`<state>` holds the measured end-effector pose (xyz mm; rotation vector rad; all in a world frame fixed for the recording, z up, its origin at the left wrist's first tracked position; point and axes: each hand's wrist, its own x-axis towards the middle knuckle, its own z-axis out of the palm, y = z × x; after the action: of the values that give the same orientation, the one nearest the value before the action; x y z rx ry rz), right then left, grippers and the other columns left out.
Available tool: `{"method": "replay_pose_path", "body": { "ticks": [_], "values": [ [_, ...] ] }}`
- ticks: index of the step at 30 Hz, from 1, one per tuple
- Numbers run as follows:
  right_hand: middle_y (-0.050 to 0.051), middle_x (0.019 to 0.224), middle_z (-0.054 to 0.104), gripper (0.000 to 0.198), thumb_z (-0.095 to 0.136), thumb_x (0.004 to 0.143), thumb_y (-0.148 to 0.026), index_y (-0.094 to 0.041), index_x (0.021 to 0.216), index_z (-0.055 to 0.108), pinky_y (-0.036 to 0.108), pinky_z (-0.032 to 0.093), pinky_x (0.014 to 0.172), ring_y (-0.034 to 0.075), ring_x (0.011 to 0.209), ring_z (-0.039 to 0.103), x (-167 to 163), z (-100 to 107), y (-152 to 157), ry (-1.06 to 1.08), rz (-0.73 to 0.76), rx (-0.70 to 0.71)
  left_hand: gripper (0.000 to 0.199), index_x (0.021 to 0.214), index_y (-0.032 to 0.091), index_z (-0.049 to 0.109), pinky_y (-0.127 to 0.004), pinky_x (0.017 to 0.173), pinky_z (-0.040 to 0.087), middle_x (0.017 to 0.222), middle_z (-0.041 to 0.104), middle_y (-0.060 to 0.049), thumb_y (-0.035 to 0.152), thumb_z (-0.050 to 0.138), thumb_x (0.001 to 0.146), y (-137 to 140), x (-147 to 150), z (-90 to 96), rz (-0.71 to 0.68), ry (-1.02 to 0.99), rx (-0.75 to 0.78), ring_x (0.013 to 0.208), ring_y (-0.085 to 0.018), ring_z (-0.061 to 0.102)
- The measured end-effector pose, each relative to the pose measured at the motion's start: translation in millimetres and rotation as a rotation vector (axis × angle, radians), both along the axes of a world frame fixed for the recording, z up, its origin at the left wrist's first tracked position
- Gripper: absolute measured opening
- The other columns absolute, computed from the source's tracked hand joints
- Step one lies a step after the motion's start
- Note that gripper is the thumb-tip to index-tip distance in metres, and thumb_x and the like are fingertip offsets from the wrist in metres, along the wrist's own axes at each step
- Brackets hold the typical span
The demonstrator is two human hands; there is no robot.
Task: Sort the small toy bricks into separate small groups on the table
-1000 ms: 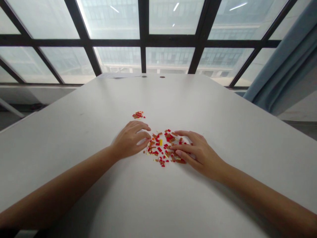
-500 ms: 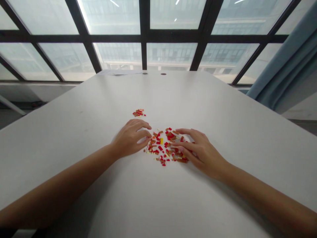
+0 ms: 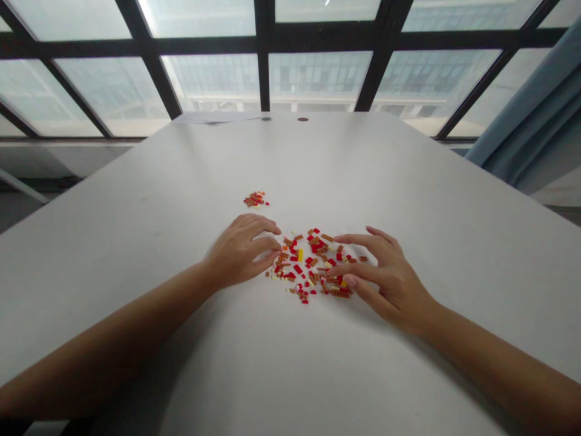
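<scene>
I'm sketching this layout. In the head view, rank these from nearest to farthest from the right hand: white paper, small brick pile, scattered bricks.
From the right hand:
1. Scattered bricks: immediately to its left.
2. Small brick pile: farther left and forward.
3. White paper: at the far end of the table, left side.

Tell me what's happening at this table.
A person's left hand is at the left edge of a loose spread of small toy bricks, mostly red and brown, on a white table; the right hand, open, is over the spread's right side. A smaller pile lies beyond the left hand. Whether the left hand grips a brick is unclear.
</scene>
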<state>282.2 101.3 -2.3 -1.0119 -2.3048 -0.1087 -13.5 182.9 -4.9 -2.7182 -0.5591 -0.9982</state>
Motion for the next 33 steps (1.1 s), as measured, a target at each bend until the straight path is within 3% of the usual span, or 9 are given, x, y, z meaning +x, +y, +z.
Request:
{"method": "replay_pose_path", "body": {
  "ticks": [19, 33],
  "values": [
    [0.009, 0.137, 0.064, 0.033, 0.046, 0.103, -0.036, -0.032, 0.110, 0.077, 0.057, 0.030, 0.117, 0.026, 0.126, 0.059, 0.6, -4.2, 1.6, -0.034, -0.021, -0.022, 0.004, 0.092, 0.022, 0.066, -0.038, 0.096, 0.052, 0.107, 0.074, -0.005, 0.019, 0.065, 0.093, 3.1, 1.6, -0.9, 0.008, 0.009, -0.029, 0.105, -0.020, 0.068],
    [0.007, 0.128, 0.069, 0.035, 0.047, 0.101, -0.033, -0.028, 0.084, 0.078, 0.055, 0.028, 0.121, 0.024, 0.118, 0.064, 7.2, 1.9, -1.8, 0.062, 0.047, 0.011, 0.004, 0.093, 0.022, 0.066, -0.037, 0.097, 0.051, 0.106, 0.074, -0.005, 0.018, 0.065, 0.093, 3.5, 2.7, -0.3, 0.015, 0.009, -0.048, 0.106, -0.020, 0.068]
  ]
}}
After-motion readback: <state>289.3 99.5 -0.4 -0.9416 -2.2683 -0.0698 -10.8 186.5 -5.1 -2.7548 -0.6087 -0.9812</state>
